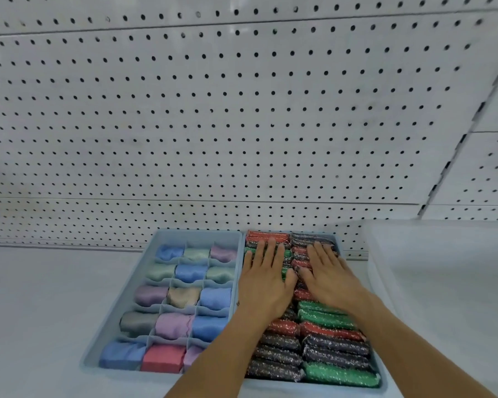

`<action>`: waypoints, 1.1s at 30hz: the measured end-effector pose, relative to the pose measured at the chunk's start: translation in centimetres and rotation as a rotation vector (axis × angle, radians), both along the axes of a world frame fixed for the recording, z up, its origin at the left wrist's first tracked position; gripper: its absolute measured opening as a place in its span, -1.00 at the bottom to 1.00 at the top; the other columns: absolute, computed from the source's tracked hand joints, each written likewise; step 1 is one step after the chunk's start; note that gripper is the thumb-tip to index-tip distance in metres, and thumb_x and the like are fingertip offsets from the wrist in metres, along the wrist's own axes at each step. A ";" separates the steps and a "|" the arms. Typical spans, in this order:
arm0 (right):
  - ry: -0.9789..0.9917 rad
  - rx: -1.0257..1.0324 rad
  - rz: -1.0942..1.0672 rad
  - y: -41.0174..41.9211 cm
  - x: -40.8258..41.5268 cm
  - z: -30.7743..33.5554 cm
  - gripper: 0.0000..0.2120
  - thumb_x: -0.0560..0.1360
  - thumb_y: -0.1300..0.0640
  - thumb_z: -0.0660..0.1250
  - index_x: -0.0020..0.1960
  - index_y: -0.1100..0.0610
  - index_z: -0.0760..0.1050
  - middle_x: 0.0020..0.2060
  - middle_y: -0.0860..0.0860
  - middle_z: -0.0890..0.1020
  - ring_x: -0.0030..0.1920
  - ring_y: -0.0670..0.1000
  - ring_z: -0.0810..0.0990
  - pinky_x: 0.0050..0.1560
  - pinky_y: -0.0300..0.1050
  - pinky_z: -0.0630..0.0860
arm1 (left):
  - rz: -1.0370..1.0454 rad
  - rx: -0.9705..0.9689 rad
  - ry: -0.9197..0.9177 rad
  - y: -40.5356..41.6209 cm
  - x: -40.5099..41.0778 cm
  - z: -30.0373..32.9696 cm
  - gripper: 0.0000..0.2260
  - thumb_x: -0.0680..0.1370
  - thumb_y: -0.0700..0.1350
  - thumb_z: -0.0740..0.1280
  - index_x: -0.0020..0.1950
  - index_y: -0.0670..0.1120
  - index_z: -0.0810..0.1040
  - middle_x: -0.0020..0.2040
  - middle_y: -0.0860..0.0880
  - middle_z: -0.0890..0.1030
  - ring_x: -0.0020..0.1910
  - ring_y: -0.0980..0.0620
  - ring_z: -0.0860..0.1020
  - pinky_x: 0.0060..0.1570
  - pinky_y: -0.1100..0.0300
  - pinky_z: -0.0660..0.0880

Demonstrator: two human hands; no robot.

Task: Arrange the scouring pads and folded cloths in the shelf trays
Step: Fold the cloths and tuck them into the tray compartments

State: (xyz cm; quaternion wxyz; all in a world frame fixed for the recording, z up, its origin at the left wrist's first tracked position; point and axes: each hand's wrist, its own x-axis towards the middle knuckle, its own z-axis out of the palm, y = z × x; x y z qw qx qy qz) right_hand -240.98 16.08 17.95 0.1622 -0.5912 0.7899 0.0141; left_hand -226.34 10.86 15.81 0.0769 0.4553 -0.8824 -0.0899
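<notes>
Pressing down flat, both hands sit palm-down on the sparkly red, green and dark scouring pads (335, 334), which are packed in two rows inside the right-hand pale blue plastic tray (383, 382). The left hand (266, 278) has straight, spread fingers over the left row, fingertips toward 12 o'clock, touching the red and green pads near the far end of the tray. The right hand (327, 271) is just beside it at 3 o'clock, also with straight fingers, lying over the right row, fingers angled a bit toward 11 o'clock. Neither hand is curled round anything, just flat on top.

Pads at 6 o'clock from the hands are uncovered: green, red, then dark ones, with a green one nearest the front edge.

At 9 o'clock from the left hand, touching the pad tray, is a pale blue divided tray (121, 300) with folded cloths (189, 272) in blue, mint, lilac, grey, tan and red, one per compartment. Both trays rest on a white shelf (38, 305) with a white pegboard back panel (242, 110) behind. At 3 o'clock sits a translucent white plastic bin (443, 268).
</notes>
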 end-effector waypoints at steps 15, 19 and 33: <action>-0.011 0.019 0.278 8.8 2.3 3.7 -0.19 0.39 -0.41 -0.40 0.53 -0.04 -0.34 0.48 -0.05 -0.35 0.51 0.06 -0.34 0.52 0.11 -0.22 | -0.229 0.179 0.025 4.1 5.1 3.3 -0.45 0.62 0.25 -0.12 0.56 0.17 -0.21 0.51 0.25 -0.32 0.49 0.20 -0.39 0.48 0.14 -0.34; 0.043 0.028 0.274 10.3 3.4 1.8 0.03 0.02 -0.40 -0.76 0.44 -0.02 -0.48 0.46 -0.05 -0.39 0.51 0.08 -0.37 0.46 0.07 -0.30 | -0.219 -0.028 -0.130 7.8 6.9 0.3 -0.43 0.63 0.28 -0.20 0.58 0.09 0.06 0.59 0.11 0.01 0.57 0.07 0.00 0.48 0.03 -0.05; 0.192 -0.168 0.401 13.7 6.2 -0.8 -0.41 0.44 -0.33 0.05 0.41 -0.15 0.33 0.39 -0.03 0.44 0.41 0.14 0.39 0.31 0.29 0.13 | 0.226 -0.161 0.191 11.7 13.1 -1.0 -0.48 0.60 0.26 0.02 0.28 -0.03 0.55 0.11 0.05 0.63 0.17 0.03 0.55 0.31 0.02 0.32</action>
